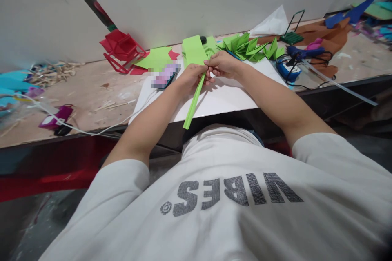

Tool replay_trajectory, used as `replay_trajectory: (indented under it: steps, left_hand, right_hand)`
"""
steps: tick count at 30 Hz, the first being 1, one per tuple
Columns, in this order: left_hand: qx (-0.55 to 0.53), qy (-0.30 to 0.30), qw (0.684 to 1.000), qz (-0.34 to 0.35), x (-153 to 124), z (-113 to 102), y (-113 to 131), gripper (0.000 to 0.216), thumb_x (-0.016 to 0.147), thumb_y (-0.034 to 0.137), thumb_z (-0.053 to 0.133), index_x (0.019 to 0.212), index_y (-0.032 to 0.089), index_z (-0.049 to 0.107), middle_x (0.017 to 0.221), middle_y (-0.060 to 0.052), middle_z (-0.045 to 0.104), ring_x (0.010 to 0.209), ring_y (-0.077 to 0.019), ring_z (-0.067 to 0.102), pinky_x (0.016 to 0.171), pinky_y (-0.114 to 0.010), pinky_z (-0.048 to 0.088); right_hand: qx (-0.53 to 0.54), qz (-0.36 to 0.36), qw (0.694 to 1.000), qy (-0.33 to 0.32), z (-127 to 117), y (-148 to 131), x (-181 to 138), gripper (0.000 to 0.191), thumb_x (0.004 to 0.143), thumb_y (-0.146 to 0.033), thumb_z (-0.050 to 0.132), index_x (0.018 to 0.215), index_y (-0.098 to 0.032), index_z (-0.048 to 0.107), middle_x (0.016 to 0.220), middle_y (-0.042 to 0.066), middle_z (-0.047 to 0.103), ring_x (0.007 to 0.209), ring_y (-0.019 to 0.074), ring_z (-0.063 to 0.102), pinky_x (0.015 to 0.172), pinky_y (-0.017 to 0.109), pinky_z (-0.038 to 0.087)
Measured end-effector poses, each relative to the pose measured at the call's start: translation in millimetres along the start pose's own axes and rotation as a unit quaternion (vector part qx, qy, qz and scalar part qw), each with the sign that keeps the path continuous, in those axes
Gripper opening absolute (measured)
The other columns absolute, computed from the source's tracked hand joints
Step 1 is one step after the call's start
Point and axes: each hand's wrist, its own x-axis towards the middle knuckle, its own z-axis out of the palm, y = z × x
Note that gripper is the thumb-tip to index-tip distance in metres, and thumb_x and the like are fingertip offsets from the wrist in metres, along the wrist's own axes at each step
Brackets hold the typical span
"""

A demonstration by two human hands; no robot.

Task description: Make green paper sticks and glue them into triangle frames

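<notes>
Between my hands is a narrow folded strip of green paper (pixel 194 104), slanting down over the near edge of the white board (pixel 226 97). My left hand (pixel 193 76) is closed around its upper part. The fingertips of my right hand (pixel 223 65) pinch the strip's top end, close against the left fingers. Just beyond my hands lies a flat green paper sheet (pixel 193 49). A heap of folded green paper pieces (pixel 248 47) sits behind my right hand. Left of my left hand, a phone (pixel 167 75) with a blurred screen rests at the board's edge.
Red folded paper shapes (pixel 122 49) stand at the back left, near thin wooden sticks (pixel 55 72) and a purple device (pixel 58 117). To the right are a blue glue gun (pixel 306 52), a blue device (pixel 288 69), brown sheets (pixel 324 36) and a small green chair-like frame (pixel 292 36).
</notes>
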Motion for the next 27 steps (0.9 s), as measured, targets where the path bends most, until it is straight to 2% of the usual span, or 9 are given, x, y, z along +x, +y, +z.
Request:
replay_trajectory:
  steps: [4, 9, 13, 16, 18, 23, 27]
  left_hand:
    - [-0.017, -0.019, 1.000, -0.007, -4, 0, 2, 0.042, 0.112, 0.044, 0.064, 0.080, 0.017, 0.072, 0.076, -0.008, 0.082, 0.058, -0.0164, 0.076, 0.068, -0.029, 0.067]
    - [-0.034, -0.060, 0.998, -0.015, -8, -1, 3, 0.043, 0.114, 0.043, 0.063, 0.086, 0.013, 0.076, 0.085, -0.011, 0.085, 0.066, -0.0173, 0.081, 0.072, -0.029, 0.068]
    - [-0.018, -0.038, 0.999, -0.009, -3, -3, 1, 0.041, 0.112, 0.038, 0.069, 0.078, 0.014, 0.074, 0.077, -0.010, 0.082, 0.062, -0.0156, 0.079, 0.067, -0.025, 0.064]
    - [-0.015, -0.013, 1.000, 0.004, -1, -3, 0, 0.039, 0.112, 0.033, 0.069, 0.077, 0.016, 0.073, 0.072, -0.008, 0.081, 0.068, -0.0182, 0.082, 0.069, -0.026, 0.066]
    - [-0.018, -0.008, 1.000, 0.006, -3, -1, 1, 0.040, 0.112, 0.036, 0.068, 0.077, 0.017, 0.071, 0.071, -0.007, 0.080, 0.070, -0.0187, 0.082, 0.070, -0.027, 0.067]
    - [-0.021, -0.036, 0.999, -0.021, -11, 3, 6, 0.045, 0.108, 0.052, 0.076, 0.080, 0.017, 0.071, 0.081, -0.010, 0.084, 0.067, -0.0172, 0.081, 0.071, -0.027, 0.068]
    - [-0.005, 0.000, 1.000, -0.013, -7, 4, 5, 0.044, 0.103, 0.050, 0.084, 0.076, 0.019, 0.068, 0.069, -0.005, 0.078, 0.070, -0.0187, 0.083, 0.070, -0.026, 0.067]
  right_hand:
    - [-0.005, -0.012, 1.000, 0.004, -1, 1, 2, 0.041, 0.110, -0.009, 0.071, 0.072, -0.020, 0.056, 0.056, -0.002, 0.062, 0.042, 0.0046, 0.051, 0.040, 0.012, 0.037]
    - [0.006, -0.026, 0.999, 0.033, -3, -1, 6, 0.046, 0.109, -0.012, 0.074, 0.067, -0.019, 0.055, 0.056, -0.004, 0.060, 0.041, 0.0032, 0.048, 0.039, 0.012, 0.038]
    - [0.006, -0.019, 0.999, 0.039, -1, -2, 4, 0.045, 0.108, -0.014, 0.075, 0.069, -0.020, 0.054, 0.056, -0.004, 0.060, 0.041, 0.0040, 0.048, 0.038, 0.012, 0.037]
    - [-0.013, 0.000, 1.000, 0.005, 1, -1, 1, 0.038, 0.109, -0.014, 0.072, 0.074, -0.020, 0.058, 0.056, -0.002, 0.063, 0.043, 0.0058, 0.051, 0.039, 0.011, 0.038]
    - [-0.018, -0.002, 1.000, -0.011, 1, -1, 0, 0.037, 0.110, -0.013, 0.069, 0.075, -0.020, 0.059, 0.055, -0.002, 0.064, 0.043, 0.0059, 0.051, 0.039, 0.011, 0.038]
    - [0.000, -0.024, 0.999, 0.038, -2, -3, 3, 0.043, 0.109, -0.013, 0.073, 0.069, -0.020, 0.056, 0.053, -0.003, 0.060, 0.040, 0.0044, 0.047, 0.038, 0.013, 0.036]
    - [0.004, -0.035, 0.997, 0.063, -2, -2, 5, 0.045, 0.106, -0.015, 0.078, 0.067, -0.020, 0.056, 0.055, -0.002, 0.061, 0.041, 0.0053, 0.048, 0.037, 0.014, 0.037]
